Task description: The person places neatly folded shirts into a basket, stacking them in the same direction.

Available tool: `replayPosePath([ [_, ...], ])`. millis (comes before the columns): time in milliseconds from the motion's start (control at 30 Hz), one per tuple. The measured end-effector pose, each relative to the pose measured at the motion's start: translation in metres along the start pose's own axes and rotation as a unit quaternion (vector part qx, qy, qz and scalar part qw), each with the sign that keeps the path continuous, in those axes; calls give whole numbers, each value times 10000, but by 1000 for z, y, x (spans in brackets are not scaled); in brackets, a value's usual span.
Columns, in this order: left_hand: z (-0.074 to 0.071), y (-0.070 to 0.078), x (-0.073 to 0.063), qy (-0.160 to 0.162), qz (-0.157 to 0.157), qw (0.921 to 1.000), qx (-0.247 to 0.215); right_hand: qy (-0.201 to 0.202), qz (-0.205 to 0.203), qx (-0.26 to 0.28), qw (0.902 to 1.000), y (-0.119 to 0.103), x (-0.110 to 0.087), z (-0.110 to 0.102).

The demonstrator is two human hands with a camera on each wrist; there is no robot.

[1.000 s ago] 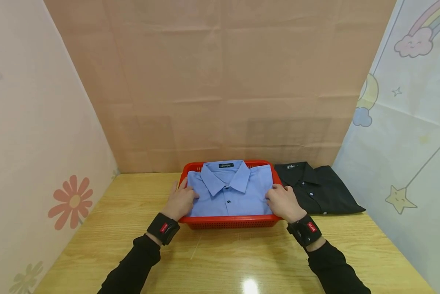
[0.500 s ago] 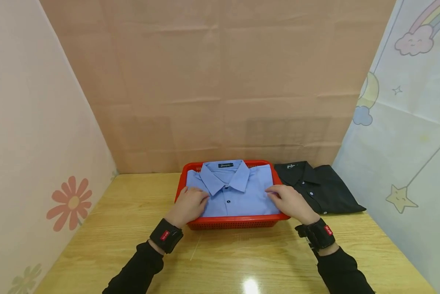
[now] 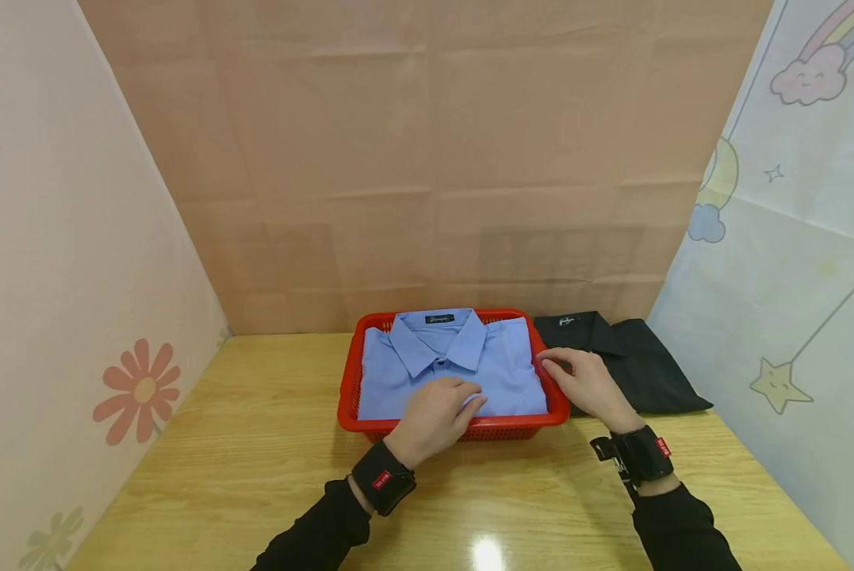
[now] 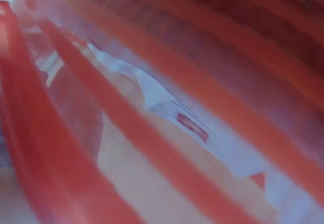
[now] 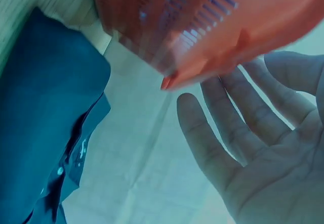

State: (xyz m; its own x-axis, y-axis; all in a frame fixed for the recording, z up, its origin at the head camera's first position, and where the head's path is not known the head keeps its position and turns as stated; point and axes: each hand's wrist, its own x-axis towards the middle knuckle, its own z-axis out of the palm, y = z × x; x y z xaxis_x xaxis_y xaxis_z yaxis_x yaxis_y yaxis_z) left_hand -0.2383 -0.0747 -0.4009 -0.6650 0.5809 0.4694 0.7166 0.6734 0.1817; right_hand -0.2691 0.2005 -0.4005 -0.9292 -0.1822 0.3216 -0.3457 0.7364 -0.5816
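Observation:
A folded light-blue collared shirt [image 3: 377, 381] lies inside a red plastic basket [image 3: 346, 396]. My left hand [image 3: 434, 416] is over the front middle of the shirt, its fingers loosely bent and holding nothing. At the basket's right rim is my right hand [image 3: 587, 385], with its fingers extended. In the right wrist view, the same hand [image 5: 263, 148] has its fingers spread, some tips overlapping the basket rim [image 5: 217, 72]. Blurred red slats of the basket [image 4: 152, 148] fill the left wrist view.
A folded black shirt [image 3: 644, 373] lies on the wooden table [image 3: 269, 444], right beside the basket. Behind them stands a brown paper backdrop [image 3: 427, 198]. Patterned white panels [image 3: 790, 277] flank the table on both sides.
My left hand has left the basket's left side and moved right, over the shirt's front. My right hand has moved off the shirt's right edge, outward to the right rim.

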Motion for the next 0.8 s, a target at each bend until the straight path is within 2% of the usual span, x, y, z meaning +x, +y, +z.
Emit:
replayPosePath([
  [167, 16, 29, 11, -14, 747, 9972, 88, 60, 76, -142, 9999, 14, -1, -10],
  [300, 31, 48, 18, -125, 1199, 9924, 234, 8, 336, -289, 9990, 26, -5, -21],
  [400, 42, 61, 24, -119, 1470, 9882, 413, -132, 582, -399, 9974, 37, -8, -30],
  [633, 58, 89, 32, 263, 2068, 9759, 647, -504, 1161, -557, 9904, 66, -17, -45],
  [800, 64, 105, 34, 139, 2347, 9698, 648, -823, 1588, -665, 9816, 80, -21, -50],
])
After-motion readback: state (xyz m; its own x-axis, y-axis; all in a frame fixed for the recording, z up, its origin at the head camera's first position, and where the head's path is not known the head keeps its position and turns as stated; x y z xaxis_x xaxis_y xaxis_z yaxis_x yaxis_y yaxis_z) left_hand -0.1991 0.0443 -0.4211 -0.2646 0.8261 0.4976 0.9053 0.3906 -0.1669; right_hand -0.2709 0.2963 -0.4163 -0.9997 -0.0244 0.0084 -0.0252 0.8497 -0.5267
